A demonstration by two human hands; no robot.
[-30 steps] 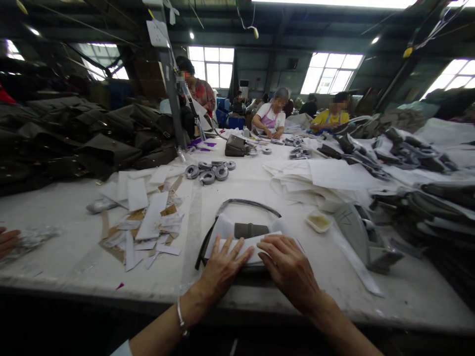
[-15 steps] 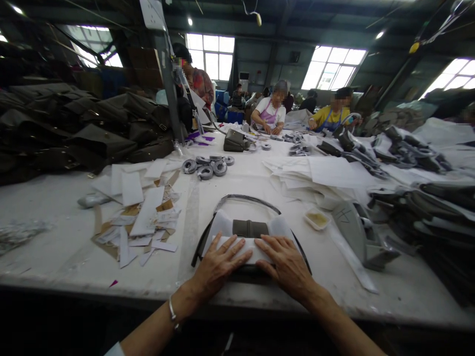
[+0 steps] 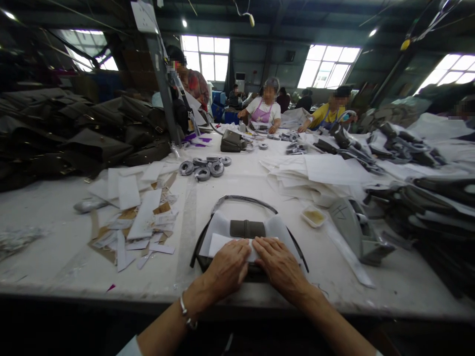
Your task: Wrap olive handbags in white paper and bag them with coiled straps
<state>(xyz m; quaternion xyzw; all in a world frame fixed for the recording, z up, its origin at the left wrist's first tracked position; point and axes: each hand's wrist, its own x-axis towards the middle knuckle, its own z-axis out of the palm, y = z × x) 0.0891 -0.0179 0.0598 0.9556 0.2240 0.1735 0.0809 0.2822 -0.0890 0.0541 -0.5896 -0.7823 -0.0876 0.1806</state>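
Note:
A dark olive handbag [image 3: 203,258] lies on the white table in front of me, its strap [image 3: 245,199] arched on the far side. White wrapping sheet [image 3: 274,226] shows on both sides of its olive middle band [image 3: 248,228]. Across the near part runs a folded strip of white sheet [image 3: 218,243]. My left hand [image 3: 227,264] has its fingers together, bent over this strip, the thumb lower down. Beside it, my right hand [image 3: 279,264] closes over the strip's right part, fingers side by side. The fingertips nearly meet; what lies under the palms is hidden.
Paper and card scraps [image 3: 146,217] lie left; rolled grey straps [image 3: 202,173] lie beyond. White sheets [image 3: 315,170], a small yellowish dish [image 3: 313,216] and a grey tape dispenser [image 3: 352,227] stand right. Dark bags [image 3: 85,133] are piled left. Co-workers [image 3: 261,109] work across the table.
Both hands have drawn in from spread and flat to fingers together over the white strip. The left hand has moved right, towards the other. The view has shifted slightly.

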